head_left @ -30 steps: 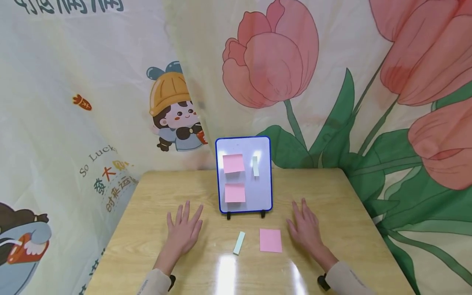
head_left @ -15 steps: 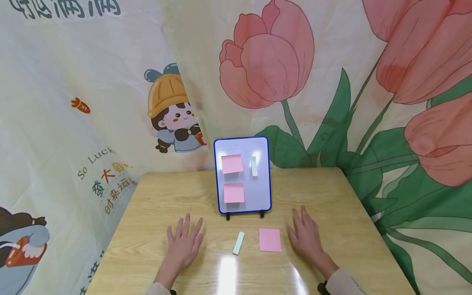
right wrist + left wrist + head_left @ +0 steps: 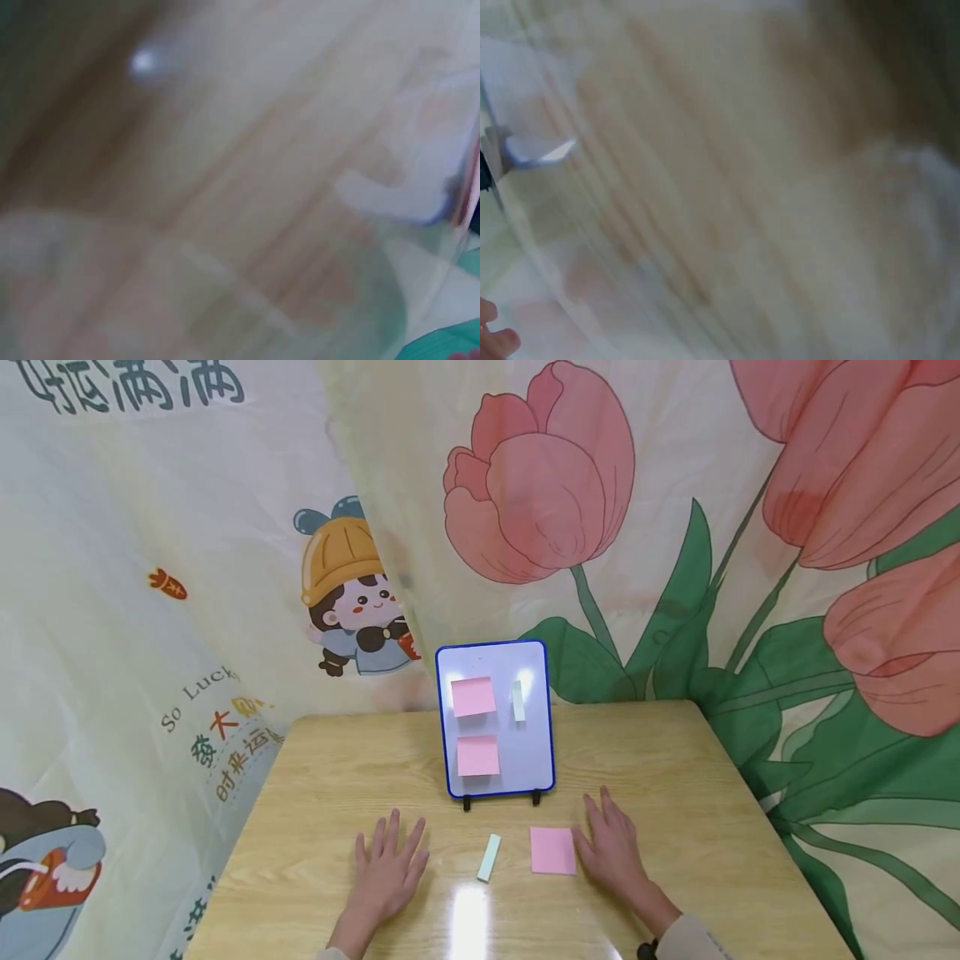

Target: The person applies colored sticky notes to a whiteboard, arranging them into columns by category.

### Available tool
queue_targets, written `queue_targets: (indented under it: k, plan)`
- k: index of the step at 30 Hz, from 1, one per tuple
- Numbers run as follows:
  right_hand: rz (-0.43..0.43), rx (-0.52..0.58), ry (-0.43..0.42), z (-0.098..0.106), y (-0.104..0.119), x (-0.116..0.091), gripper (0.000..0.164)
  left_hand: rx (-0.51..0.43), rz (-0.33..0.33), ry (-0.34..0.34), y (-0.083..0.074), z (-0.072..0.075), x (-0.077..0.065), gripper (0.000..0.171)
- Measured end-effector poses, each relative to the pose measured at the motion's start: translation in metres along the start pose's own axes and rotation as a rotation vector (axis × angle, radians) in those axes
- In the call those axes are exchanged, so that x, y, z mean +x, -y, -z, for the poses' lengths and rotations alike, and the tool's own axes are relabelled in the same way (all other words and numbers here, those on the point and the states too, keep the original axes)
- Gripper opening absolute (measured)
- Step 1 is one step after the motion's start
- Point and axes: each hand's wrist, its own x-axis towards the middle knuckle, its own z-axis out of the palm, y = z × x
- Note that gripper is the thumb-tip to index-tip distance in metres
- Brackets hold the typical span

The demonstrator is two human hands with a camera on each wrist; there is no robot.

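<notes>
My left hand [image 3: 384, 878] is spread over the tabletop with straight fingers, left of a pale green paper strip [image 3: 488, 858]. To the right, my right hand [image 3: 617, 852] has its fingers extended too, its thumb tip close to the right edge of a square pink sticky note [image 3: 552, 851] on the table. Neither hand holds anything. Behind them a small blue-framed whiteboard [image 3: 528, 760] stands upright on black feet. An upper pink note [image 3: 473, 697] and a lower pink note [image 3: 477, 756] stick to its left half, with a pale green strip [image 3: 518, 701] at upper right.
The wooden table [image 3: 345, 760] reaches back to a printed cloth [image 3: 225, 510] with tulips and a cartoon figure. Light glares off the table's front. Both wrist views are mostly blurred wood grain, with fingertips [image 3: 496, 341] at the left wrist view's lower left edge.
Both hands have drawn back toward the person. The left has shifted right, toward the green strip on the table, and the right has moved left, closer to the pink note on the table.
</notes>
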Motion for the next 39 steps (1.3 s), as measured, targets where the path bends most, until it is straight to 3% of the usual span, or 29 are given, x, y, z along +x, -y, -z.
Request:
queue_targets:
  k: [5,10,17,22,32,39]
  plan:
    - [0.035,0.068,0.002,-0.002,0.026,0.002,0.053,-0.012,-0.016,-0.001,-0.008,-0.003,-0.004,0.056]
    - [0.138,0.129,0.006,-0.007,0.053,0.007,0.044,-0.014,-0.039,0.0,-0.016,-0.003,-0.007,0.056]
    - [0.256,0.087,0.149,-0.022,0.09,0.012,0.032,-0.017,-0.07,0.02,-0.024,-0.004,-0.009,0.055]
    - [0.331,0.021,0.251,-0.037,0.11,0.008,0.039,-0.023,-0.097,0.041,-0.031,0.0,-0.008,0.055]
    - [0.329,-0.087,0.341,-0.053,0.124,0.001,0.049,-0.002,-0.126,0.088,-0.037,-0.004,-0.01,0.055]
    - [0.321,-0.114,0.336,-0.053,0.127,0.004,0.051,-0.004,-0.142,0.048,-0.037,-0.002,-0.009,0.055]
